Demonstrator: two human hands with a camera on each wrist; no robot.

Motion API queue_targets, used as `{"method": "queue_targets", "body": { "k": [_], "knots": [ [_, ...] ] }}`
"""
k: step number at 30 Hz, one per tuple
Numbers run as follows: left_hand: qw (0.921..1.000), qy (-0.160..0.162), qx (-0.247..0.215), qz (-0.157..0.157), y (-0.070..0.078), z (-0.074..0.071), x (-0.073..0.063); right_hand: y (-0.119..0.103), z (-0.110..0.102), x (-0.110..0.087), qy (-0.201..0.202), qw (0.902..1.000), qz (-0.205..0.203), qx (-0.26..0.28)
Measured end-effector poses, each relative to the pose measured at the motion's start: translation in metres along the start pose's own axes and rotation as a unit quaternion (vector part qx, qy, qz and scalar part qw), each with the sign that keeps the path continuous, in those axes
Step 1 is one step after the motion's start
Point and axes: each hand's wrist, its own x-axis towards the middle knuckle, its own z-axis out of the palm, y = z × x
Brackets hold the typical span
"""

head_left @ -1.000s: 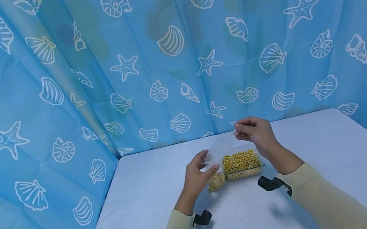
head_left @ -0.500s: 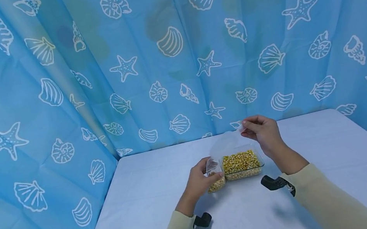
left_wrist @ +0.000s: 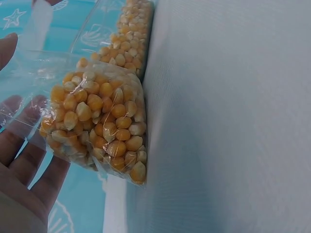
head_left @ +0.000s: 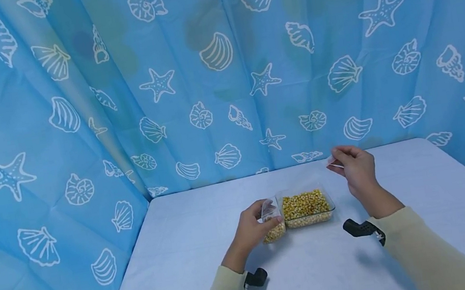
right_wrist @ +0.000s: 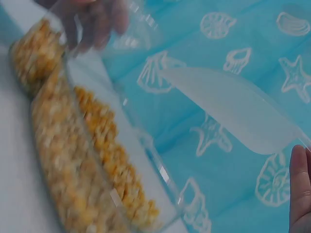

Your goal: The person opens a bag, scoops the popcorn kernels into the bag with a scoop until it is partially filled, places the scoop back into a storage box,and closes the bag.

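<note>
My left hand [head_left: 249, 229] holds a clear plastic bag [left_wrist: 97, 116] partly filled with yellow corn kernels, thumb on the near side and fingers behind it. The bag stands on the table, its upper part slack. Right beside it is a clear rectangular container [head_left: 334, 208], well filled with corn kernels [head_left: 305, 202]. My right hand [head_left: 360, 171] is raised behind and right of the container. It pinches the end of a translucent white plastic scoop [right_wrist: 233, 107], which is hard to make out in the head view. No kernels show on the scoop.
A white cloth covers the table [head_left: 183, 236]. Behind and to the left hangs a blue curtain [head_left: 225, 91] with white shell and starfish prints. Black wrist cameras [head_left: 256, 278] stick out from both sleeves, low over the table.
The right hand has moved away to the right with the scoop, off the bag's mouth and past the container. The left hand has closed in on the bag and its top has narrowed.
</note>
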Motion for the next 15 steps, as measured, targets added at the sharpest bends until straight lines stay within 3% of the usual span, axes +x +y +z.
{"method": "queue_targets", "body": {
  "k": [9, 15],
  "knots": [
    [0.9999, 0.009, 0.011, -0.009, 0.002, -0.001, -0.001, 0.022, -0.013, 0.010, 0.038, 0.9931, -0.006, -0.111],
    [0.9999, 0.008, 0.008, -0.008, 0.000, -0.001, 0.000, 0.037, -0.012, 0.013, 0.043, 0.9826, -0.049, -0.174]
  ]
}}
